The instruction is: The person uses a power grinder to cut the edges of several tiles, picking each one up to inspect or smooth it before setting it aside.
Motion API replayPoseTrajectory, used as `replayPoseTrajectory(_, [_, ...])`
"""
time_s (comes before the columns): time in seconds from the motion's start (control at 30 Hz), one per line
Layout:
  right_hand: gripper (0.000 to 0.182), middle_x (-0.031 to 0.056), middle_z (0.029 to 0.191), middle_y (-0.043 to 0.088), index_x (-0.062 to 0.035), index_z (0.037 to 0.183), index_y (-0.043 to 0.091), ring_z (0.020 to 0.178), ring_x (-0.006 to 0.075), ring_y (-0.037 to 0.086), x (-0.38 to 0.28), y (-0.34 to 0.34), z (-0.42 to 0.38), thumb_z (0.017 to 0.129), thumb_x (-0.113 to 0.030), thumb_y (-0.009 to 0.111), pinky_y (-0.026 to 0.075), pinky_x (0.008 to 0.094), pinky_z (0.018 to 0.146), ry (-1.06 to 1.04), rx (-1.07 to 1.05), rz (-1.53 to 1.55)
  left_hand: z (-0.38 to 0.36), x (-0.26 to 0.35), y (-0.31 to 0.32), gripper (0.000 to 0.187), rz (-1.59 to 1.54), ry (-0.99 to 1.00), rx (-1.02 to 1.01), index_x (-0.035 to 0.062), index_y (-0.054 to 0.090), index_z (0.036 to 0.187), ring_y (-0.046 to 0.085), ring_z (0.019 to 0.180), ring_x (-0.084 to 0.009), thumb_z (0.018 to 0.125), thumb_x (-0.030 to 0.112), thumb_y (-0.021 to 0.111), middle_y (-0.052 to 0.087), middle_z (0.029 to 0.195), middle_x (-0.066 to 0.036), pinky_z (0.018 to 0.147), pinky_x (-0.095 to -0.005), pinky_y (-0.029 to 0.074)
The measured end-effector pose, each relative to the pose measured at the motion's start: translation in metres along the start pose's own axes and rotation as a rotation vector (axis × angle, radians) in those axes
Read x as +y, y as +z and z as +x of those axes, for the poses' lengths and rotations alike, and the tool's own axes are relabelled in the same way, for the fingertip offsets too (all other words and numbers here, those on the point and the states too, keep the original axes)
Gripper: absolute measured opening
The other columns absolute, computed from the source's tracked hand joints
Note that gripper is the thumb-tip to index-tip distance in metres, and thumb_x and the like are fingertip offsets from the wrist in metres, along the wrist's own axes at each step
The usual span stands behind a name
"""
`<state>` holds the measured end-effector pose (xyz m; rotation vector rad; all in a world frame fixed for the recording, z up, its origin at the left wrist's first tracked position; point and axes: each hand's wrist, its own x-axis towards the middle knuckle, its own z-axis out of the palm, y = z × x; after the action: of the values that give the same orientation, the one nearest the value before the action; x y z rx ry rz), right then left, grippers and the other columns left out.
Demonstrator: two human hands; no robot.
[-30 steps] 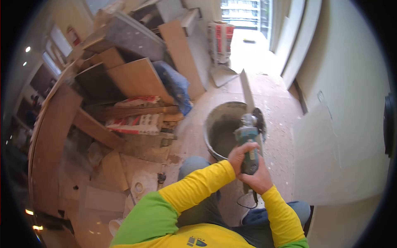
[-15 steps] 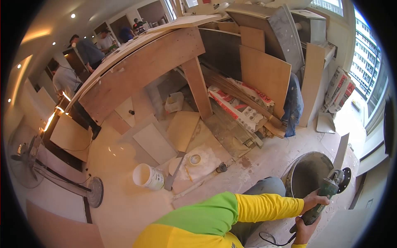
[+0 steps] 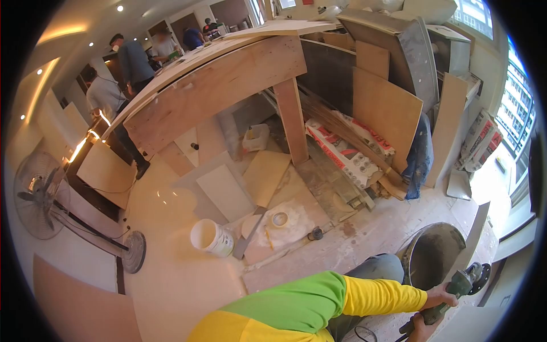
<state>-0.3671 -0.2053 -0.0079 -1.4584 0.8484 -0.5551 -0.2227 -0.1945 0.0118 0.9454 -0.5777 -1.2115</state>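
A green angle grinder (image 3: 450, 296) with a black perforated disc (image 3: 480, 279) is at the lower right, its disc end pointing up and right. My left hand (image 3: 441, 297) is wrapped round the grinder's body near its head. Further back, my right hand (image 3: 424, 327) grips the rear part of the same tool. A thin pale board (image 3: 470, 238) stands on edge just beyond the disc. The dark round bucket (image 3: 434, 256) sits beside it, close to my left hand. A black cord hangs from the tool's rear end.
A wooden bench (image 3: 211, 91) spans the upper middle. White bucket (image 3: 211, 238), mixing tub (image 3: 279, 220) and boards lie on the floor. A standing fan (image 3: 40, 194) is at left. Several people stand at the back left. Bags (image 3: 342, 153) and leaning panels (image 3: 384, 114) are at right.
The view has shifted, so the surroundings appear further right and mostly lower. Both hands still hold the grinder, which sits slightly lower and further right in the picture.
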Motion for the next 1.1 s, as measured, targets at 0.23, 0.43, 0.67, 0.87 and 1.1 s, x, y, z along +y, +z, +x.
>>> replayPoseTrajectory(0.23, [0.091,0.0134,0.128,0.054,-0.0052,0.15,0.034,0.115,0.0258,0.058,0.002,-0.001,0.001,0.068,-0.01,0.072,0.047,0.0371,0.101,0.041,-0.013,0.029,0.001,-0.004,-0.004,0.078,0.028,-0.027,0.051,0.008,0.052,0.136,0.055,0.11,-0.0275,0.069,0.039,0.075,0.058,0.117,-0.014,0.102,-0.0417,0.042])
replayPoseTrajectory(0.43, [0.091,0.0095,0.119,0.056,-0.0044,0.15,0.035,0.102,0.0201,0.06,-0.002,0.004,-0.003,0.069,-0.013,0.074,0.051,0.0322,0.089,0.052,0.017,-0.026,-0.007,0.0,-0.003,0.07,-0.04,0.006,0.07,0.0081,0.056,0.132,0.055,0.108,-0.0245,0.071,0.035,0.076,0.059,0.114,-0.011,0.101,-0.0389,0.043])
replayPoseTrajectory(0.67, [0.092,0.0115,0.136,0.054,-0.0035,0.152,0.035,0.122,0.0222,0.057,-0.022,0.013,-0.012,0.071,-0.01,0.081,0.047,0.0362,0.105,-0.108,-0.072,0.11,-0.014,0.002,-0.006,0.039,-0.23,-0.088,0.054,0.0098,0.067,0.116,0.064,0.102,-0.0154,0.081,0.021,0.08,0.069,0.11,-0.003,0.092,-0.0325,0.052])
replayPoseTrajectory(0.87, [0.102,0.021,0.139,0.056,-0.0027,0.155,0.032,0.125,0.0308,0.06,-0.03,0.003,-0.019,0.069,-0.024,0.083,0.049,0.0396,0.105,-0.062,0.006,-0.156,-0.02,0.005,-0.01,0.044,-0.288,-0.259,-0.022,0.0018,0.064,0.12,0.068,0.106,-0.0257,0.089,0.032,0.069,0.07,0.113,-0.014,0.097,-0.0409,0.056])
replayPoseTrajectory(1.1, [0.1,0.0295,0.126,0.064,-0.0038,0.155,0.028,0.118,0.0452,0.064,-0.04,-0.006,-0.02,0.072,-0.031,0.077,0.05,0.0459,0.105,0.102,-0.048,-0.169,-0.018,0.008,-0.003,0.038,-0.268,-0.247,0.041,0.0065,0.065,0.117,0.067,0.112,-0.0338,0.087,0.028,0.072,0.072,0.116,-0.015,0.1,-0.051,0.055])
